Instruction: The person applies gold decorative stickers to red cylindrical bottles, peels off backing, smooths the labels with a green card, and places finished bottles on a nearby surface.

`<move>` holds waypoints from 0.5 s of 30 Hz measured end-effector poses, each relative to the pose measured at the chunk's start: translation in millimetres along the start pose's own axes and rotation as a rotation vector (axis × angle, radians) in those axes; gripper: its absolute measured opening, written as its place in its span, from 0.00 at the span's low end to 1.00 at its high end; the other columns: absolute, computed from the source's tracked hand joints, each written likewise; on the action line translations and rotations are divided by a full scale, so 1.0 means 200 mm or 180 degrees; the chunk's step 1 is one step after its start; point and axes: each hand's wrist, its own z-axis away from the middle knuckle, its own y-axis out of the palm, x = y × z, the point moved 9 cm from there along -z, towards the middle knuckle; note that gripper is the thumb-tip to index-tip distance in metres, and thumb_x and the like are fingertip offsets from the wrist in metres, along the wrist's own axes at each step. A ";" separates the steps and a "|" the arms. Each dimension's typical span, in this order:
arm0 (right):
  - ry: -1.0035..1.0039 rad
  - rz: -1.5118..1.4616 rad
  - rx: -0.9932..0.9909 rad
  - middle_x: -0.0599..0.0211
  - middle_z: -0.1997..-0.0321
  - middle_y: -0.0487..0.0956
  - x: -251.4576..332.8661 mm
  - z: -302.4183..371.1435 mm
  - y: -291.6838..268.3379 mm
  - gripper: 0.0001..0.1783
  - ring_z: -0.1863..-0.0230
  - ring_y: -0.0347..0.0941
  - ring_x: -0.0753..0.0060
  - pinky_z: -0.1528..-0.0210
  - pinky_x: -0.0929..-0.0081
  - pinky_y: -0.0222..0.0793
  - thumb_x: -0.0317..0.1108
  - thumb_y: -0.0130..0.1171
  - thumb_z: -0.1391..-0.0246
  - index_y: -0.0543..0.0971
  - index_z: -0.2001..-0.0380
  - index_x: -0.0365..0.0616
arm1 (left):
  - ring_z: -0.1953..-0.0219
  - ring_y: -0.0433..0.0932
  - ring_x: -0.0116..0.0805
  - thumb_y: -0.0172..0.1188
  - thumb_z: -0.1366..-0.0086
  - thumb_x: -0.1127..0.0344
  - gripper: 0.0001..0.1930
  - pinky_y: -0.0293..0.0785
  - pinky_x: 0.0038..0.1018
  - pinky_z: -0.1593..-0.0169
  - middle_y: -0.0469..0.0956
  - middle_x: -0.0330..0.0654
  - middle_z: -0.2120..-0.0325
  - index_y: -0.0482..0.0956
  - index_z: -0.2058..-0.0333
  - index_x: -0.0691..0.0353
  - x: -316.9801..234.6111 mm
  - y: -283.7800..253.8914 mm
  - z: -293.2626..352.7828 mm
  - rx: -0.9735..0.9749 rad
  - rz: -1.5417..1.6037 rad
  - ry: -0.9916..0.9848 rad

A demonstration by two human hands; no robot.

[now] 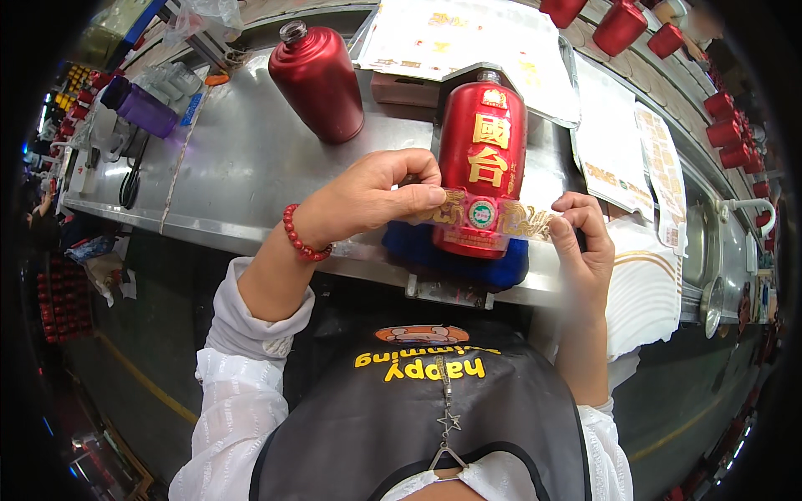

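Observation:
A red bottle [455,125] with gold lettering lies tilted in front of me, its base toward me over a blue cloth [511,265]. Across its lower part runs a clear label strip [449,219] with gold pattern and a round green-and-white emblem. My left hand [380,192], with a red bead bracelet [304,234] at the wrist, pinches the strip's left end between thumb and finger. On the other side my right hand [585,242] pinches its right end. The strip's middle lies against the bottle; both ends stand off its sides.
A plain red bottle [322,88] stands on the metal table [242,159] at the left. Label sheets [468,37] lie at the back, with more sheets [614,138] at the right. A purple bottle [140,108] and scissors [130,185] are at the far left, a sink [706,250] at the far right.

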 end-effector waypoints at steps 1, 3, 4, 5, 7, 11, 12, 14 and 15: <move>-0.0002 -0.0002 -0.0006 0.63 0.57 0.75 0.00 0.00 0.00 0.10 0.55 0.69 0.74 0.49 0.78 0.64 0.30 0.64 0.40 0.74 0.72 0.39 | 0.70 0.66 0.17 0.59 0.29 0.62 0.11 0.66 0.18 0.67 0.70 0.30 0.73 0.71 0.67 0.61 0.00 0.00 0.00 0.0004 -0.0013 0.0000; -0.0008 -0.0012 -0.0017 0.63 0.57 0.75 0.01 0.00 0.00 0.10 0.55 0.69 0.74 0.50 0.78 0.64 0.30 0.64 0.40 0.74 0.72 0.39 | 0.70 0.66 0.17 0.59 0.29 0.62 0.11 0.65 0.18 0.67 0.70 0.30 0.73 0.71 0.67 0.60 -0.01 0.00 0.00 0.0009 -0.0043 -0.0002; -0.0010 -0.0028 -0.0008 0.62 0.57 0.75 0.01 0.00 0.01 0.10 0.55 0.69 0.74 0.50 0.78 0.64 0.30 0.64 0.40 0.74 0.72 0.39 | 0.71 0.67 0.17 0.60 0.29 0.62 0.11 0.66 0.18 0.67 0.70 0.30 0.73 0.71 0.67 0.61 -0.01 0.00 0.00 -0.0016 -0.0012 -0.0003; -0.0012 -0.0044 0.0000 0.62 0.57 0.75 0.02 0.00 0.01 0.10 0.55 0.69 0.74 0.50 0.78 0.64 0.30 0.64 0.40 0.74 0.72 0.39 | 0.71 0.68 0.18 0.60 0.29 0.62 0.11 0.67 0.19 0.67 0.70 0.30 0.74 0.71 0.68 0.61 -0.01 -0.01 0.00 -0.0041 0.0020 -0.0003; -0.0021 -0.0044 0.0017 0.62 0.57 0.75 0.02 0.00 0.02 0.10 0.55 0.69 0.74 0.50 0.78 0.64 0.30 0.64 0.40 0.74 0.72 0.39 | 0.71 0.67 0.18 0.60 0.29 0.62 0.11 0.67 0.19 0.67 0.69 0.30 0.74 0.71 0.68 0.61 0.00 -0.01 0.00 -0.0033 0.0076 -0.0013; -0.0018 -0.0014 0.0020 0.62 0.58 0.75 0.01 0.00 0.02 0.10 0.55 0.69 0.74 0.50 0.78 0.64 0.30 0.64 0.40 0.74 0.72 0.39 | 0.71 0.65 0.17 0.59 0.29 0.62 0.10 0.65 0.18 0.67 0.69 0.29 0.73 0.71 0.67 0.59 0.00 0.00 0.00 0.0048 0.0066 0.0002; -0.0006 -0.0017 0.0015 0.62 0.58 0.75 0.01 0.00 0.01 0.11 0.55 0.69 0.74 0.50 0.78 0.64 0.30 0.64 0.40 0.74 0.72 0.39 | 0.71 0.65 0.17 0.59 0.29 0.62 0.10 0.64 0.18 0.67 0.69 0.29 0.74 0.71 0.67 0.59 0.00 0.00 0.00 0.0051 0.0039 0.0017; -0.0025 -0.0006 0.0026 0.62 0.58 0.75 0.01 0.00 0.01 0.11 0.55 0.69 0.74 0.50 0.78 0.64 0.30 0.64 0.40 0.74 0.72 0.39 | 0.71 0.65 0.17 0.59 0.29 0.62 0.11 0.64 0.18 0.68 0.69 0.29 0.74 0.70 0.67 0.59 0.01 0.00 0.00 0.0017 0.0037 0.0019; -0.0033 0.0001 0.0030 0.62 0.58 0.75 0.01 0.00 0.01 0.11 0.55 0.69 0.74 0.50 0.77 0.64 0.30 0.64 0.40 0.74 0.72 0.39 | 0.71 0.65 0.17 0.59 0.29 0.62 0.11 0.63 0.18 0.68 0.69 0.29 0.74 0.70 0.67 0.59 0.01 0.00 0.00 0.0003 0.0038 0.0020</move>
